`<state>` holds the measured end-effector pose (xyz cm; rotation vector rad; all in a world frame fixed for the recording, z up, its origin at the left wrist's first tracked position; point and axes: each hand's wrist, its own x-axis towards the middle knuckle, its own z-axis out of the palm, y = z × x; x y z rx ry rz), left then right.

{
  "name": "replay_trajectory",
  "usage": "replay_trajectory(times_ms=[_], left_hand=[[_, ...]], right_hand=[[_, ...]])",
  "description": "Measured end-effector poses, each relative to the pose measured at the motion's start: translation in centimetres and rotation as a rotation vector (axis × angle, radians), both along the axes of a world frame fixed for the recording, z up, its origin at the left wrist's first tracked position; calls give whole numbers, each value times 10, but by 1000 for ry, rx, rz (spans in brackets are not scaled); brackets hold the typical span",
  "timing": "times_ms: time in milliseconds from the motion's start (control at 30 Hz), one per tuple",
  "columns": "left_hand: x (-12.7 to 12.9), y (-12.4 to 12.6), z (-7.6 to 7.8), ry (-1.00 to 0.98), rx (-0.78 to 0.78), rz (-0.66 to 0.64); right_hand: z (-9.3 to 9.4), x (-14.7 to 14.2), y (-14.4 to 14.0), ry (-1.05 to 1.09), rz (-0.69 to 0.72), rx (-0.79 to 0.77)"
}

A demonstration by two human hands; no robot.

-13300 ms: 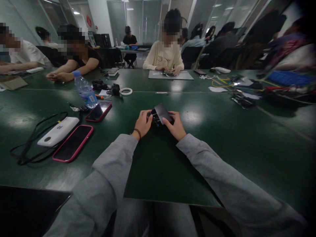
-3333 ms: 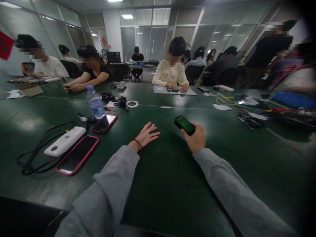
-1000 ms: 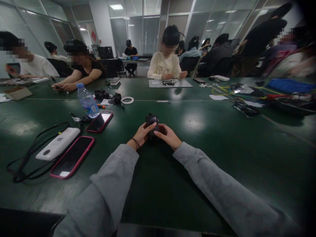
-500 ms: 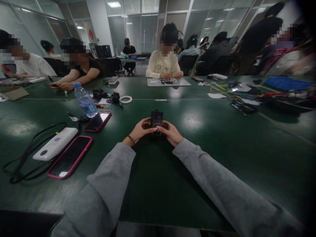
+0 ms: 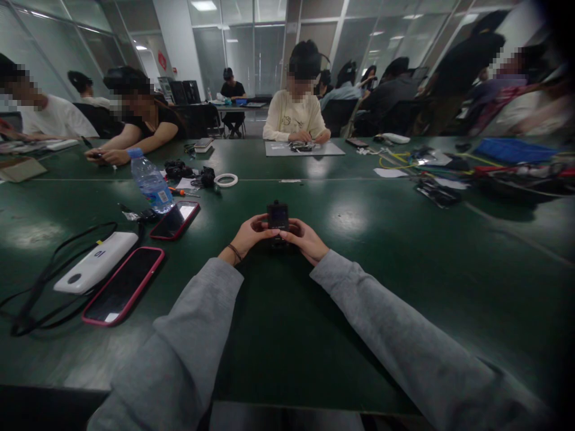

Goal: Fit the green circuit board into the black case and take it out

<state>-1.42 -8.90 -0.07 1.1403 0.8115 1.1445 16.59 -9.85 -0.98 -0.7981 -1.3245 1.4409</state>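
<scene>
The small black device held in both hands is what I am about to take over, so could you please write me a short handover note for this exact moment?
Left hand: holds the small black device from its left side, fingers curled round it.
Right hand: holds the same device from its right side.
The device stands upright just above the green table, screen side towards the wearer.
Left of the hands: two phones in pink cases, a white power bank with a black cable, and a water bottle.
Done: the device is in a two-handed hold.
Left: whether anything on the device is open or loose cannot be told.
</scene>
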Motion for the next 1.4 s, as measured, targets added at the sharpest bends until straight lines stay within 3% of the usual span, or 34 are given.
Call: replay_trajectory(times_ms=[500,700,1400], left_hand=[[-1,1,-1,-14,-41,6],[-1,4,-3,-35,-47,-5],[3,1,-4,-13,-6,17]], right_hand=[[4,-1,0,24,-51,-96],[2,-6,-2,63,-118,-50],[1,-5,2,94,-144,-80]])
